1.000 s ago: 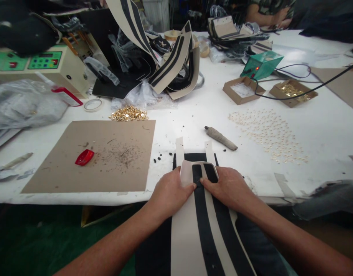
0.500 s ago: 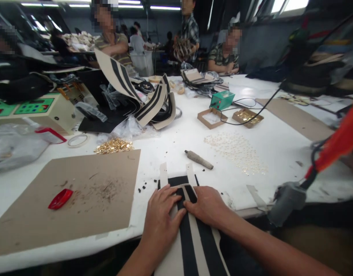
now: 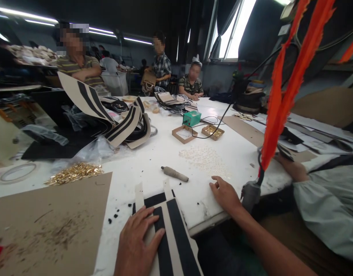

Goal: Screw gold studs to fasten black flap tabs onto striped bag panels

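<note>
A beige panel with black stripes (image 3: 174, 226) lies at the front edge of the table, two pale strips sticking out beyond its far end. My left hand (image 3: 140, 237) rests on its left side, fingers stretched out and the thumb over a black stripe. To the right, apart from the panel, my right hand (image 3: 226, 195) is over the table near the edge, fingers slightly bent and apart, with nothing visible in them. Just beyond it, small pale and gold pieces (image 3: 205, 157) lie scattered. A wrapped, pen-like tool (image 3: 175, 174) lies beyond the panel.
Brown card (image 3: 87, 214) and a gold pile of small metal parts (image 3: 75, 173) are on the left. Striped panels (image 3: 123, 128) are heaped behind. A green box (image 3: 192, 118) with a cable stands farther back. An orange strip (image 3: 276, 111) hangs at right, beside a co-worker's sleeve (image 3: 332, 203).
My right hand has let go of the striped panel and moved right, towards the scattered pieces. My left hand stays on the panel. The view has turned right.
</note>
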`<move>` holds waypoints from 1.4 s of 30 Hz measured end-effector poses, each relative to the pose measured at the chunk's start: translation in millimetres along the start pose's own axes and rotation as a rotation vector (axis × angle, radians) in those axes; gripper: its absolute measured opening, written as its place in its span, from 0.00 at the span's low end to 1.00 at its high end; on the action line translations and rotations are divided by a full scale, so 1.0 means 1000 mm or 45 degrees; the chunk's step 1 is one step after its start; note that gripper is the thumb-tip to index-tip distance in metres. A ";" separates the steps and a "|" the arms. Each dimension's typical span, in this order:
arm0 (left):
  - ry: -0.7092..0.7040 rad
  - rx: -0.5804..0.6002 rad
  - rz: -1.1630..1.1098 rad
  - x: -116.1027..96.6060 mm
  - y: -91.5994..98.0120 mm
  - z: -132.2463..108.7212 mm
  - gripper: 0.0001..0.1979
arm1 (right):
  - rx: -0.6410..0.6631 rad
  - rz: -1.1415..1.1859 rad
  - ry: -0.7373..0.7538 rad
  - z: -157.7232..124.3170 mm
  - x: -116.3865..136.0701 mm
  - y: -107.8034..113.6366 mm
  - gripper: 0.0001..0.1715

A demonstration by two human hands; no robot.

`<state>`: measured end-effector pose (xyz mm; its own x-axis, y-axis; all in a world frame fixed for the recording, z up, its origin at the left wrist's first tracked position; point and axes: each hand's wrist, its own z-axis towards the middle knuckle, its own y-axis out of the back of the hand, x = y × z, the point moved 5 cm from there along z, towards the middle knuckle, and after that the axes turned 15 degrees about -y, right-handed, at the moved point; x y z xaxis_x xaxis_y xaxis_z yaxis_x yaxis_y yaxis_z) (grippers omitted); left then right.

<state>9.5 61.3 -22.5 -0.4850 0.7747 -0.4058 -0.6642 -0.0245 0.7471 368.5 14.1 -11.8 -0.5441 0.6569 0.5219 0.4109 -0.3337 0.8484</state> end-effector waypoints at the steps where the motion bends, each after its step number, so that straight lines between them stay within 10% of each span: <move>1: -0.009 -0.008 0.000 0.000 0.000 0.000 0.13 | -0.017 -0.021 -0.004 0.004 -0.004 -0.002 0.23; 21: 0.260 0.071 -0.175 -0.027 0.012 0.001 0.14 | 0.298 -0.262 0.012 0.012 -0.014 -0.002 0.22; 42: 0.262 0.038 -0.234 -0.028 0.013 0.000 0.14 | 0.210 -1.172 0.595 0.007 0.031 -0.003 0.13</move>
<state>14.6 39.4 -1.9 -0.4655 0.6195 -0.6321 -0.7360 0.1257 0.6652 355.5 40.0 1.0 -0.9116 0.2719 -0.3081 -0.2304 0.2827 0.9311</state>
